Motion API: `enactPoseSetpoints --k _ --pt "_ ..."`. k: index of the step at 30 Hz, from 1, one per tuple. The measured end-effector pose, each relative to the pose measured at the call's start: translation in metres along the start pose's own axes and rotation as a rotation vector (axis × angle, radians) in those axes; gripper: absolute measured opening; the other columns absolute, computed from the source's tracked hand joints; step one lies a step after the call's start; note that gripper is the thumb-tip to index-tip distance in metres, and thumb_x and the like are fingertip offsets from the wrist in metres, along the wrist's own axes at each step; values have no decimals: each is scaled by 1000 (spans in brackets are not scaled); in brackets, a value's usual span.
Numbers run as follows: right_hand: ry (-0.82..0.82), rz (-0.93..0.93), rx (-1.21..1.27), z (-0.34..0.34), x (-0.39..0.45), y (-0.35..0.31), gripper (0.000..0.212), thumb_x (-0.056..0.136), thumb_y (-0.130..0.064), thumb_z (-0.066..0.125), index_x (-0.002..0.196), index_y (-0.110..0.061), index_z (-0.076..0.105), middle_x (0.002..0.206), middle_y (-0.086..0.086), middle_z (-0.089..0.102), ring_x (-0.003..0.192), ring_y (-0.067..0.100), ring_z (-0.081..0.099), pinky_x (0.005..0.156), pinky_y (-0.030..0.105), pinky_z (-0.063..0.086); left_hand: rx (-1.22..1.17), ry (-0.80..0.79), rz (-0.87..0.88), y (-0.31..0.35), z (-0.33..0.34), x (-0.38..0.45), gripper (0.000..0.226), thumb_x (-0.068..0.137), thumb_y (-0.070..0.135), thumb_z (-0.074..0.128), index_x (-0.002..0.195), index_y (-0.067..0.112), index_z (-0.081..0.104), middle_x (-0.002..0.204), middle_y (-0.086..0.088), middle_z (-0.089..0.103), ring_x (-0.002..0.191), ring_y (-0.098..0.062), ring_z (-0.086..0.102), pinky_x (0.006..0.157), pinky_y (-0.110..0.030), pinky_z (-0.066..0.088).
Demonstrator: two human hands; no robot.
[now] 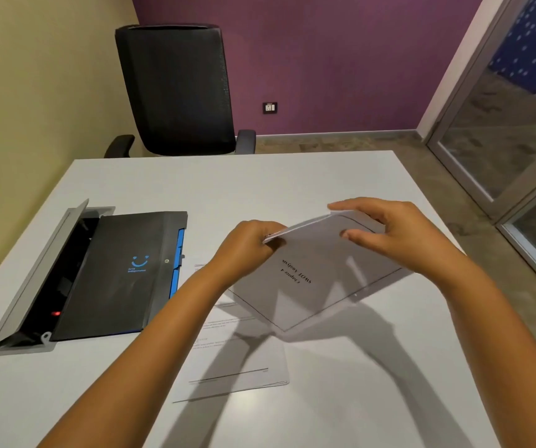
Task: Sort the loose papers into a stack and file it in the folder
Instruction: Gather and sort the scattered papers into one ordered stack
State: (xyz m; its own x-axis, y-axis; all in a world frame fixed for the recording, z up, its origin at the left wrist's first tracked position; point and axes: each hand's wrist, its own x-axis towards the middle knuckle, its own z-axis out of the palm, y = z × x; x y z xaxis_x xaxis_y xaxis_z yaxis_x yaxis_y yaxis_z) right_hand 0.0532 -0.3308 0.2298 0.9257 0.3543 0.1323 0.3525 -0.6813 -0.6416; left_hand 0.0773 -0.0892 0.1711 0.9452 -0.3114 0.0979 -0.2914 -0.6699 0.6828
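Both my hands hold a thin bundle of white printed papers [312,279] tilted above the white table [357,399]. My left hand [247,247] pinches the bundle's far left corner. At the far right edge, my right hand [386,234] grips it, thumb on the near side and fingers over the top. More loose papers [237,360] lie flat on the table below, overlapping one another. The black folder [115,273], with a blue smile logo and blue tabs on its right edge, lies closed to the left of my hands.
An open cable box [43,273] with a raised grey lid is sunk into the table under the folder's left side. A black office chair [176,92] stands behind the table's far edge. A glass partition [518,124] is on the right.
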Motion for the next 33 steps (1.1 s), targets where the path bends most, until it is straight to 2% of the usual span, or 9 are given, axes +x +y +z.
enactPoseSetpoints --k 4,7,12,16,18,20,24,30,33 --pt "159 154 178 6 11 13 26 91 -12 56 104 -31 69 97 -18 69 90 -4 62 78 11 48 38 173 -6 4 -2 -5 21 88 10 54 98 20 70 92 0 72 85 -16 61 76 -28 47" --pt "334 380 410 17 10 36 20 90 -10 57 100 -23 68 77 -9 66 63 1 58 56 11 45 -6 630 -47 -5 -3 -21 33 84 7 57 116 16 60 116 2 60 110 -14 48 94 -17 32" --pt "464 732 1082 66 -9 59 21 93 0 46 92 -14 63 74 -2 72 59 6 67 50 17 53 -380 1029 -411 -17 33 -65 41 86 7 58 124 8 43 119 -2 36 99 -12 43 89 -26 39" --pt "404 904 1154 122 -29 57 14 90 0 54 79 -9 52 73 3 56 57 11 58 50 13 52 -751 762 -696 -24 70 -91 51 92 31 49 137 17 30 129 0 42 103 -15 51 93 -44 48" --pt "344 944 1145 148 -39 54 11 88 1 57 83 -8 55 75 4 58 67 11 58 52 12 53 -952 509 -749 -28 75 -90 50 93 44 37 137 21 33 127 2 51 107 -16 54 86 -34 50" --pt "310 934 1192 168 -47 49 17 87 3 57 96 -11 59 88 4 64 81 12 62 63 17 55 -910 383 -771 -33 77 -84 51 94 46 34 138 18 37 134 4 50 119 -15 49 99 -29 40" --pt "240 914 1196 199 -61 35 34 86 7 57 111 -16 54 104 3 64 94 17 62 86 28 49 -783 424 -909 -53 78 -88 44 94 12 43 138 10 39 146 -8 41 134 -24 38 110 -35 31" --pt "138 1019 1100 225 -87 36 23 80 -2 70 102 0 63 82 11 69 65 16 68 58 20 57 -609 519 -938 -79 87 -120 43 92 -2 45 134 8 46 141 -11 46 132 -26 42 108 -35 34" --pt "129 1058 1016 236 -95 46 29 82 -2 67 108 -7 54 102 14 63 84 24 68 66 25 58 -524 535 -993 -92 94 -148 42 92 0 46 134 6 46 140 -14 47 131 -30 43 108 -39 35"
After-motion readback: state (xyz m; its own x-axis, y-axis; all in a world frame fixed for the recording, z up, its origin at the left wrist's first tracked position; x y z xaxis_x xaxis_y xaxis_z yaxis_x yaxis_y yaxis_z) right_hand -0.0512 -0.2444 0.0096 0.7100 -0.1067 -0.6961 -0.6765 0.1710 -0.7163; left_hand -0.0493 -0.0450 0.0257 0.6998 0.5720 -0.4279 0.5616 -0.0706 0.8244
